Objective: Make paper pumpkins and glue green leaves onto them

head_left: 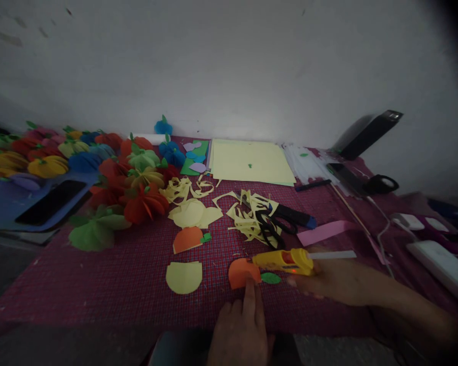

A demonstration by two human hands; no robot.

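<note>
My right hand (pixel 324 277) is closed around a yellow glue gun (pixel 282 261) with a white glue stick (pixel 334 254) poking out of its back and a small red light lit. Its nozzle meets the upper right edge of an orange paper piece (pixel 239 270). From below, my left hand (pixel 239 325) presses that piece to the cloth with outstretched fingertips, gripping nothing. A green paper leaf (pixel 270 278) lies at the piece's right side. Left of it are rounded cream paper pieces (pixel 183 278) and an orange half-round stack (pixel 188 239) with a green stem (pixel 206 237).
Colourful paper pumpkins (pixel 145 203) crowd the left beside a phone (pixel 51 202). Black scissors (pixel 270 226) and a cutter (pixel 295 216) lie among cream paper scraps (pixel 179 189). Cream sheets (pixel 252 161) rest at the back; black tape (pixel 381 184) and a white power strip (pixel 442 267) are at right.
</note>
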